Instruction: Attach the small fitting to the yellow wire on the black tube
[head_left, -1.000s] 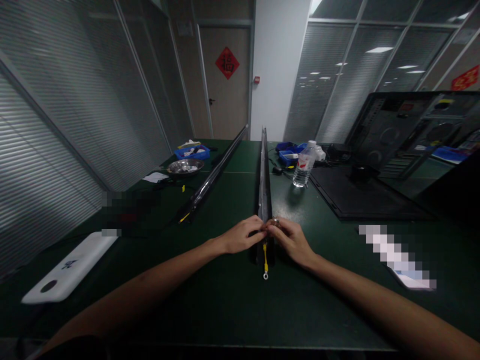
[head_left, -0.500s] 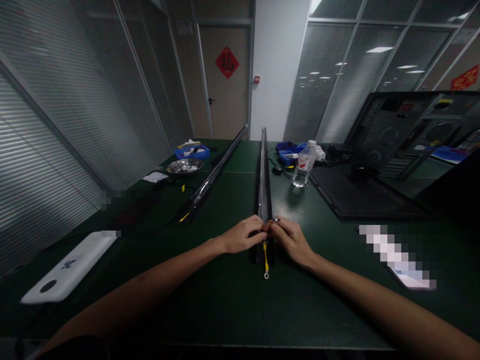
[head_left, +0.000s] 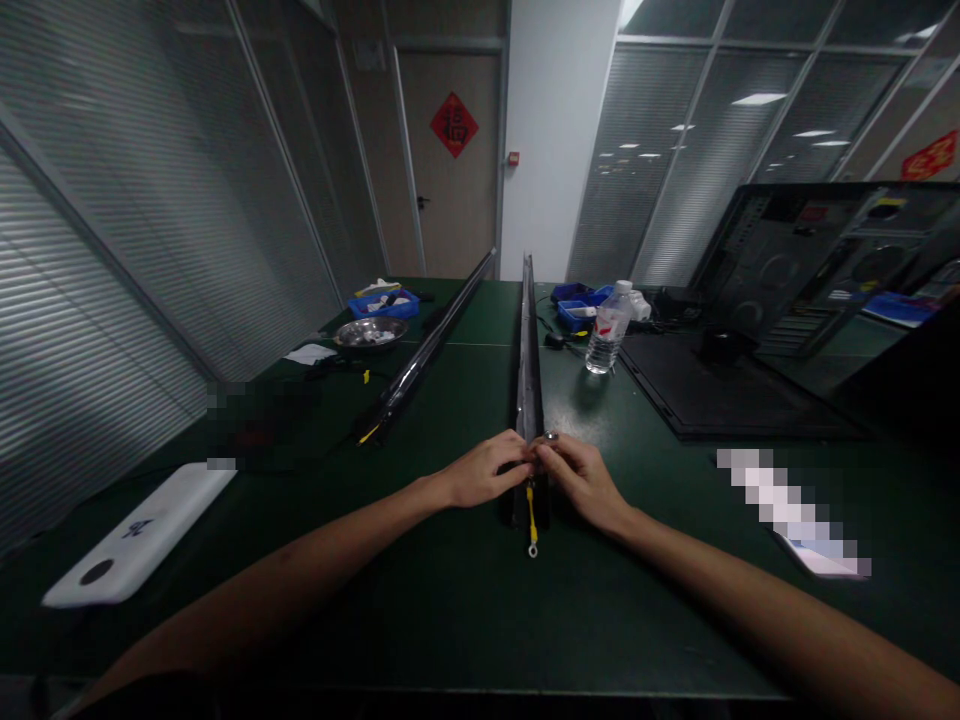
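A long dark metal channel [head_left: 529, 370] runs away from me down the middle of the table. At its near end my left hand [head_left: 491, 468] and my right hand [head_left: 585, 480] meet, fingers bent and pressed close together over the channel. What the fingertips pinch is hidden, too small to make out. From just below them a yellow wire [head_left: 531, 505] comes toward me, ending in a ring terminal [head_left: 532, 550]. To the left lies a second long dark channel [head_left: 427, 350], with a yellow wire [head_left: 369, 435] at its near end.
On the right stand a water bottle [head_left: 609, 330], blue bins [head_left: 576, 310], a black panel [head_left: 720, 395] and an open computer case [head_left: 795, 265]. At left are a metal bowl [head_left: 371, 345], a blue tray [head_left: 360, 305] and a white plastic cover [head_left: 142, 540]. A partly blurred phone-like object [head_left: 821, 555] lies at right.
My right thumb and fingers have shifted very slightly to the left over the channel. Everything else looks the same.
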